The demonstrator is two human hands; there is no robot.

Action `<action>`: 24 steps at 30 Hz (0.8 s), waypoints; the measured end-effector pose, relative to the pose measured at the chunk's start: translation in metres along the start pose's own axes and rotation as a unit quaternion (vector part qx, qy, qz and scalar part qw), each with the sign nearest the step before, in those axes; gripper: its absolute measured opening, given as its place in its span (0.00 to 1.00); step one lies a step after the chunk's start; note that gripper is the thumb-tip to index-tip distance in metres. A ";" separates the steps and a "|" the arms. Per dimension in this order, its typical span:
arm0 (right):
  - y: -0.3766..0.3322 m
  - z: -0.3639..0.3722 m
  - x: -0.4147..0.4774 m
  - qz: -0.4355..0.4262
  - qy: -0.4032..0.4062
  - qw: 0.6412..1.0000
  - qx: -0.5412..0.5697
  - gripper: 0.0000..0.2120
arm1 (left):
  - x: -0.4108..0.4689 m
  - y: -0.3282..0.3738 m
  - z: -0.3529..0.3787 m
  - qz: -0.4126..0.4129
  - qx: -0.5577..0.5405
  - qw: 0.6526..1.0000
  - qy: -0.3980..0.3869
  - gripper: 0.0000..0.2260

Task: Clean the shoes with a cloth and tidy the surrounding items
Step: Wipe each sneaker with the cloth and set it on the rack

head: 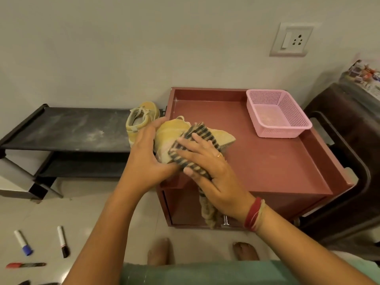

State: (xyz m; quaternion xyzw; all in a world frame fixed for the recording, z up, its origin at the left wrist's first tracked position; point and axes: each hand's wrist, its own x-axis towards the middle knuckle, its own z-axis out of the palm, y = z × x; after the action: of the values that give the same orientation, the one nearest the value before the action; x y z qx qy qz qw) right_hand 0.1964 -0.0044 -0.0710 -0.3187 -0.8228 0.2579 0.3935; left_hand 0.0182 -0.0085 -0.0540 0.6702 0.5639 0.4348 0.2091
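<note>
Nearest the person, three markers lay on the floor tiles at the left: a red marker [24,265] lying flat, then a blue-capped marker [23,242] and a black-capped marker [63,241] a little farther on, all well apart from the furniture. Two bare feet [159,251] stood just before the front of a red-brown cabinet [267,161].

Over the cabinet's near left corner both hands worked on one yellow shoe [172,136]. The left hand [148,159] gripped it from the left, fingers curled round its upper part and thumb underneath. The right hand [207,165], with a ring on one finger and red threads round the wrist, lay flat with spread, straight fingers, pressing a checked cloth [191,147] against the shoe's side. The loose end of the cloth hung down from under the palm, in front of the cabinet's face.

Farther back, a pink mesh basket [277,114] sat in the far right corner of the cabinet's rimmed top. To the left, a second yellow shoe [139,120] stood at the right end of a dusty black shoe rack [67,128], just beside the cabinet. A dark plastic chair [349,161] stood against the cabinet's right side. On the wall behind was a switch-and-socket plate [291,41].
</note>
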 end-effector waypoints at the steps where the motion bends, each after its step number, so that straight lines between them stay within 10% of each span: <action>1: 0.005 -0.002 -0.002 -0.008 -0.016 1.000 -0.022 0.19 | 0.000 -0.002 0.001 -0.004 0.013 1.000 0.000 0.40; 5: 0.024 -0.012 0.005 0.120 0.025 0.991 -0.044 0.19 | -0.002 -0.005 0.005 -0.006 0.068 0.998 -0.012 0.44; 10: 0.017 0.001 -0.005 0.008 -0.056 0.997 -0.049 0.19 | 0.001 -0.006 0.003 -0.010 0.064 0.998 -0.011 0.46; 14: 0.025 -0.011 0.009 0.121 0.023 0.992 -0.033 0.19 | 0.002 -0.003 0.004 -0.025 0.087 0.996 0.002 0.47; 18: 0.014 0.004 -0.004 0.003 -0.068 0.997 -0.042 0.19 | 0.002 -0.005 0.001 -0.026 0.068 0.997 -0.004 0.45; 24: 0.022 -0.002 0.003 0.068 -0.033 0.996 -0.039 0.21 | 0.003 -0.006 0.000 -0.037 0.071 0.997 0.001 0.47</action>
State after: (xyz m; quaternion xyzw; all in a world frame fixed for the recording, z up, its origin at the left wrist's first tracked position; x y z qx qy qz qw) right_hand 0.2032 0.0127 -0.0829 -0.3808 -0.8211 0.2621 0.3348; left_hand 0.0145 -0.0046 -0.0574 0.6617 0.6178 0.3864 0.1765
